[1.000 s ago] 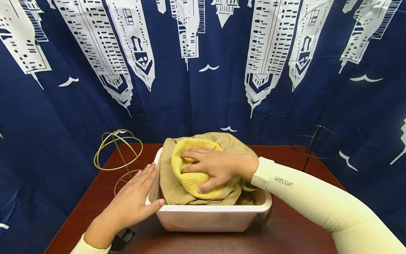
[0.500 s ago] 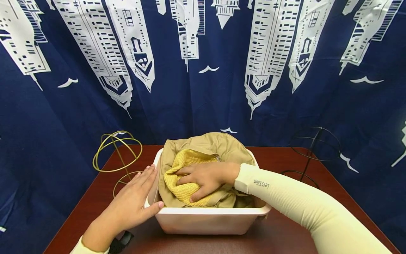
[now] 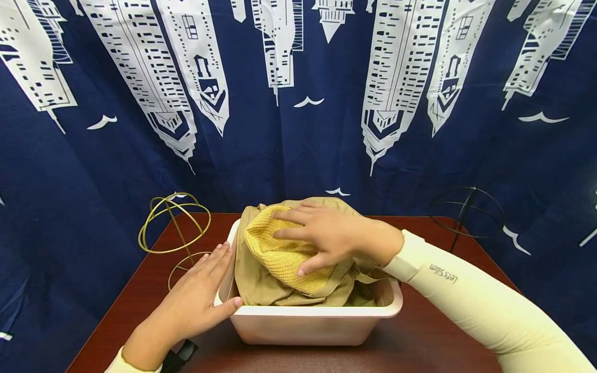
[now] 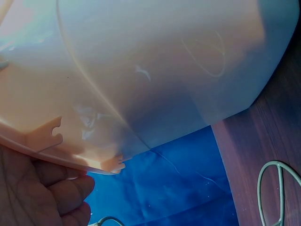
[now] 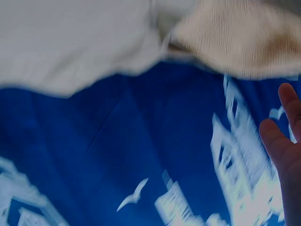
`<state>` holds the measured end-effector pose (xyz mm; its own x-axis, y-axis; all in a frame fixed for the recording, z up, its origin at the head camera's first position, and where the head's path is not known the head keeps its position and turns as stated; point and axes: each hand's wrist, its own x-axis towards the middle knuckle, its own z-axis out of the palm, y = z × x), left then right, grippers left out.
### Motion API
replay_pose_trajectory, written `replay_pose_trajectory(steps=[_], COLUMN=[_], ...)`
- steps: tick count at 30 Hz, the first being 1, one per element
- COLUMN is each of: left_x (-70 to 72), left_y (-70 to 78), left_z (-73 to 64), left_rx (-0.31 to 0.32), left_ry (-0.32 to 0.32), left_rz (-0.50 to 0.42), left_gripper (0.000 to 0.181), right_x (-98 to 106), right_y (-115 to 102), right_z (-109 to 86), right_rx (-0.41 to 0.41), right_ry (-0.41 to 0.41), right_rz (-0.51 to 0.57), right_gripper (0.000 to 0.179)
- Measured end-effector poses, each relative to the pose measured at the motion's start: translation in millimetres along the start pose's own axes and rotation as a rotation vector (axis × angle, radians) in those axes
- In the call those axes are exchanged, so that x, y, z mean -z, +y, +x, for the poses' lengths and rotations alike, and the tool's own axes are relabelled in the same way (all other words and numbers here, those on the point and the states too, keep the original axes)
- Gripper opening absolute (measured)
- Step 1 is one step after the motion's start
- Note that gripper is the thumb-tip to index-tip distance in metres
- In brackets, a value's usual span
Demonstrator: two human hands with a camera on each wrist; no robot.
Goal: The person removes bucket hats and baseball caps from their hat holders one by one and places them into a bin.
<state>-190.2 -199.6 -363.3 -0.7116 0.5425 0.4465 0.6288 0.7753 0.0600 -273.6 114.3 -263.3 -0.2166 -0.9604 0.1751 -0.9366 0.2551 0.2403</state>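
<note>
A pale pink-white plastic bin stands on the table, filled with a bunched tan cloth item that has a thin strap at its right. On top lies a yellow knitted piece with a rounded, hollowed shape. Over it my right hand is spread, fingers apart and lying across the knit in the head view. The right wrist view catches only some fingertips of that hand below the knit. My left hand rests along the bin's left rim, its fingers at the outer side, as the left wrist view shows.
A gold wire stand is behind my left hand. A black wire stand occupies the back right of the reddish-brown table. Behind the table hangs a blue curtain with white building prints.
My right hand pressed down and left into the yellow knit, then rose back up and right, its fingers spread. The knit sank and puffed up again. My left hand stayed on the rim.
</note>
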Motion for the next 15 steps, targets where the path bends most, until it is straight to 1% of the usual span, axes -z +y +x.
replay_pose_trajectory(steps=[3, 4, 6, 10, 13, 15], left_x=[0.6, 0.6, 0.3, -0.6, -0.5, -0.2], left_y=[-0.2, -0.3, -0.4, -0.8, -0.8, -0.9], left_z=[0.0, 0.0, 0.1, 0.2, 0.3, 0.0], left_rx=[0.001, 0.001, 0.001, 0.0, -0.001, -0.004], left_ry=[0.005, 0.005, 0.004, 0.004, 0.004, 0.005], left_rz=[0.005, 0.004, 0.003, 0.0, -0.002, 0.003], left_gripper=[0.089, 0.089, 0.089, 0.089, 0.089, 0.089], right_x=[14, 16, 17, 9, -3, -13], right_y=[17, 23, 36, 62, 80, 90], right_z=[-14.1, -18.7, -27.0, -39.8, -45.7, -47.5], right_rx=[-0.045, -0.063, -0.104, -0.213, -0.3, -0.341], right_ry=[0.074, 0.09, 0.096, 0.055, -0.006, -0.058], right_rz=[0.015, 0.025, 0.041, 0.072, 0.104, 0.125], right_gripper=[0.075, 0.075, 0.073, 0.069, 0.067, 0.067])
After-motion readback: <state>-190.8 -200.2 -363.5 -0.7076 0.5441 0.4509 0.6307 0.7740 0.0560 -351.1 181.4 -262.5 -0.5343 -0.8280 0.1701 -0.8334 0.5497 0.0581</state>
